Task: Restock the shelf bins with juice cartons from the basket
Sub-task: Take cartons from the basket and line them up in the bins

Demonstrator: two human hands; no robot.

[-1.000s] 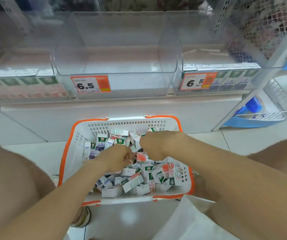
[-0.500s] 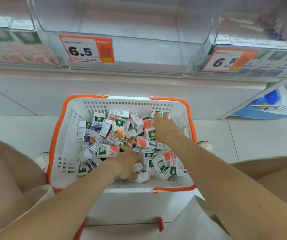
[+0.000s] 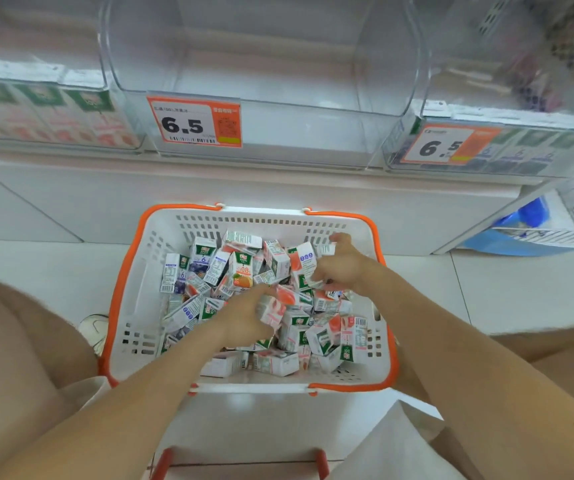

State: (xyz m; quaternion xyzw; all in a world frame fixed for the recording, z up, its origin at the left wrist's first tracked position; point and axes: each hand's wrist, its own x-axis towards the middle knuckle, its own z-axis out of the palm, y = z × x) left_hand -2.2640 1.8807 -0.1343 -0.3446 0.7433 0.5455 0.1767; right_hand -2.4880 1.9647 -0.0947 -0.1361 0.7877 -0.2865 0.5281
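Observation:
A white basket with an orange rim (image 3: 124, 282) sits on the floor below the shelf and holds several small juice cartons (image 3: 240, 271) in a loose heap. My left hand (image 3: 244, 320) is down in the middle of the heap, its fingers curled round a pink-and-white carton (image 3: 273, 311). My right hand (image 3: 342, 266) is at the far right of the heap, gripping an orange-and-white carton (image 3: 304, 263). Above, the clear middle shelf bin (image 3: 264, 95) holds nothing that I can see. The left bin (image 3: 36, 109) and right bin (image 3: 507, 147) each show a row of cartons.
Orange price tags reading 6.5 hang on the middle bin (image 3: 193, 121) and the right bin (image 3: 446, 145). My bare knees flank the basket at left (image 3: 8, 341) and right (image 3: 555, 355). A white wire rack with blue packs (image 3: 538, 226) stands at the right.
My left hand has closed round a pink carton in the heap. My right hand has lifted an orange carton at the far side. The view tilted up slightly.

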